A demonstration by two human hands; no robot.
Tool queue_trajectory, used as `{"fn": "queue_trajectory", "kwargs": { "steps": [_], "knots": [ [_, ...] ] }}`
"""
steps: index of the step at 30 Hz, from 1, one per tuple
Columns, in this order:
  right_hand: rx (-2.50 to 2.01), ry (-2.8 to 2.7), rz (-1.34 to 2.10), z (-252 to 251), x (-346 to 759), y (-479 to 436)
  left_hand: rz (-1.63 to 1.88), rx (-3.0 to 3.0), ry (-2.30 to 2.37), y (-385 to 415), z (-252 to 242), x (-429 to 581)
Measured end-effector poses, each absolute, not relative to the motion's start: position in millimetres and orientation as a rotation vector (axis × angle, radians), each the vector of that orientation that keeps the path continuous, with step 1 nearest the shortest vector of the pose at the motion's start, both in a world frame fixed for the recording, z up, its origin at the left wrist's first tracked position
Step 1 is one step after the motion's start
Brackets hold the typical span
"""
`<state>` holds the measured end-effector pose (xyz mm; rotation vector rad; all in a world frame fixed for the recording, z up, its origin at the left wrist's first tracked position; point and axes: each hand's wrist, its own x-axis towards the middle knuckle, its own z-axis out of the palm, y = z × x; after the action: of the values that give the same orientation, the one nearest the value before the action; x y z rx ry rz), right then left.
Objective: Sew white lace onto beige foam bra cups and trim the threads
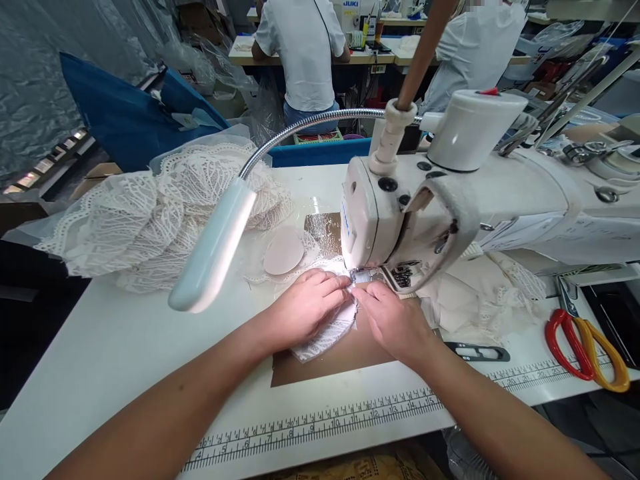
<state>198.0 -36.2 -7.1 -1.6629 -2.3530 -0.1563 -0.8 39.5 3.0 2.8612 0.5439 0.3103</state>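
A white lace piece (pixel 329 333) lies under the needle area of a white sewing machine (pixel 367 213), brightly lit by the lamp. My left hand (pixel 311 303) rests over it, holding the cloth with its fingers pointing at the presser foot (pixel 353 275). From the other side, my right hand (pixel 393 317) pinches the edge of the same lace piece close to the foot. The fingertips of both hands nearly meet there. Part of the lace is hidden beneath my left hand. A smooth beige oval pad (pixel 284 250) lies on more lace beyond my left hand.
A lamp (pixel 214 247) on a bendable neck hangs over the left side. Behind it sits a heap of lace pieces (pixel 175 207). At right are pale fabric pieces (pixel 465 293), a dark thread snipper (pixel 477 352) and red-and-yellow scissors (pixel 585 343). A printed ruler (pixel 320 427) runs along the front edge.
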Motion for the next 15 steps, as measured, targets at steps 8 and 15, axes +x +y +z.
{"fn": "queue_trajectory", "kwargs": {
  "steps": [8, 15],
  "knots": [
    [-1.629, -2.296, -0.067, -9.7, 202.0, -35.3, 0.3, 2.914, 0.582, 43.8, 4.9, -0.7],
    [-1.636, -2.297, 0.102, -12.3, 207.2, -37.3, 0.344, 2.907, 0.616, 47.3, 4.1, -0.8]
  ]
}}
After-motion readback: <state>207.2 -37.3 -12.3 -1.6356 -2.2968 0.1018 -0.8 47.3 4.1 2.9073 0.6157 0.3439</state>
